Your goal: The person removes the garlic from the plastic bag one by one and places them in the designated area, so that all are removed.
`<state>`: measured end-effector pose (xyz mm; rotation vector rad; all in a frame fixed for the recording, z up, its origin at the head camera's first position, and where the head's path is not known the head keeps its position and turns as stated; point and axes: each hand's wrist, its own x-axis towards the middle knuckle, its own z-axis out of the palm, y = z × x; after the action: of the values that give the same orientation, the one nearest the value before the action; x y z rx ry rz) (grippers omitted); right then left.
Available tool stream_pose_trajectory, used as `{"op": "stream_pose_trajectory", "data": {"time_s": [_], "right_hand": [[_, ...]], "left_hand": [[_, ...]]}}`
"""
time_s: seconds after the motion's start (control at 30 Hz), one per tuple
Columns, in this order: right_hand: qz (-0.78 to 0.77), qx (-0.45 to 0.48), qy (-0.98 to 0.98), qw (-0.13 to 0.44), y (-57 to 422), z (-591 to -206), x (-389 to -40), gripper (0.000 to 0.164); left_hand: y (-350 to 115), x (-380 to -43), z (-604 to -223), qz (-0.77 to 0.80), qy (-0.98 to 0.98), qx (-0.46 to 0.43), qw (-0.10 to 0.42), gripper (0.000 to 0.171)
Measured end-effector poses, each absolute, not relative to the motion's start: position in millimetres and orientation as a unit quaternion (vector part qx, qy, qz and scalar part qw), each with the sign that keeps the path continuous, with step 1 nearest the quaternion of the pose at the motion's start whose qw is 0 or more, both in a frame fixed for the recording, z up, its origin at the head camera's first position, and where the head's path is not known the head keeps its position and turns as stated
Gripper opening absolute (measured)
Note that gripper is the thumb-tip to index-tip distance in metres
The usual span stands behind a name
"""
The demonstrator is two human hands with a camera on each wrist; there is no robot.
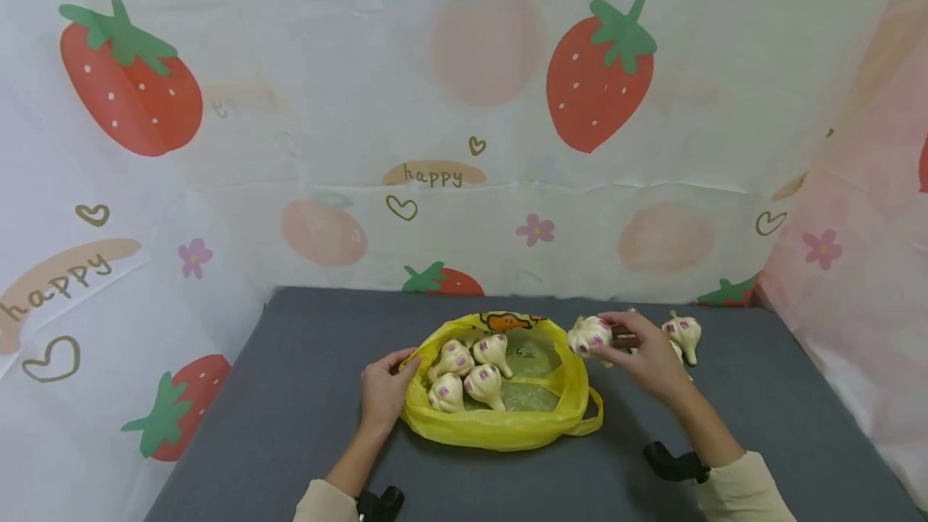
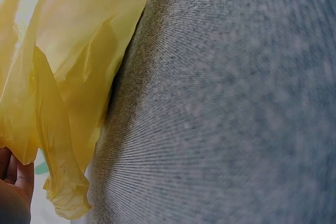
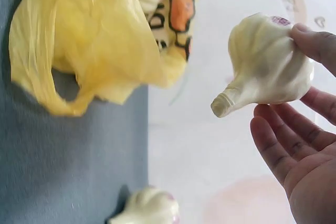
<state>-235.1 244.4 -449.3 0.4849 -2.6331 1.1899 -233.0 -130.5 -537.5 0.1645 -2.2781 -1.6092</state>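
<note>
My right hand [image 1: 648, 357] pinches a garlic bulb [image 1: 590, 336] just beside the yellow plastic bag's [image 1: 500, 421] right rim. My left hand [image 1: 384, 389] grips the left rim. Four bulbs [image 1: 471, 373] lie inside; more [image 1: 684, 334] rest on the grey bench [image 1: 290, 425].

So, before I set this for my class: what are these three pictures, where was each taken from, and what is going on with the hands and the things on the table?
No machine here: a person wears three cameras. The head view looks down at both hands; the other two sit on the wrists. On the grey table lies a yellow plastic bag with four garlic bulbs inside. The left hand grips the bag's rim. The right hand pinches another garlic bulb just beside the bag, shown close in the right wrist view. More bulbs wait on the table beyond that hand.
</note>
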Motion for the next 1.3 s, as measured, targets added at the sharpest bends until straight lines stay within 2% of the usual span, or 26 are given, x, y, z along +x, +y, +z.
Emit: {"op": "stream_pose_trajectory", "data": {"time_s": [0.3,0.63,1.3], "right_hand": [[0.393,0.110,-0.907,0.107,271,-443,-229,0.052],[0.364,0.080,-0.917,0.142,299,-445,-226,0.050],[0.359,-0.002,-0.925,0.126,347,-457,-219,0.058]], "left_hand": [[-130,-233,-537,-0.571,-0.801,0.057,0.171,0.020],[-130,-232,-537,-0.568,-0.802,0.060,0.174,0.020],[-130,-233,-538,-0.574,-0.799,0.064,0.169,0.019]]}}
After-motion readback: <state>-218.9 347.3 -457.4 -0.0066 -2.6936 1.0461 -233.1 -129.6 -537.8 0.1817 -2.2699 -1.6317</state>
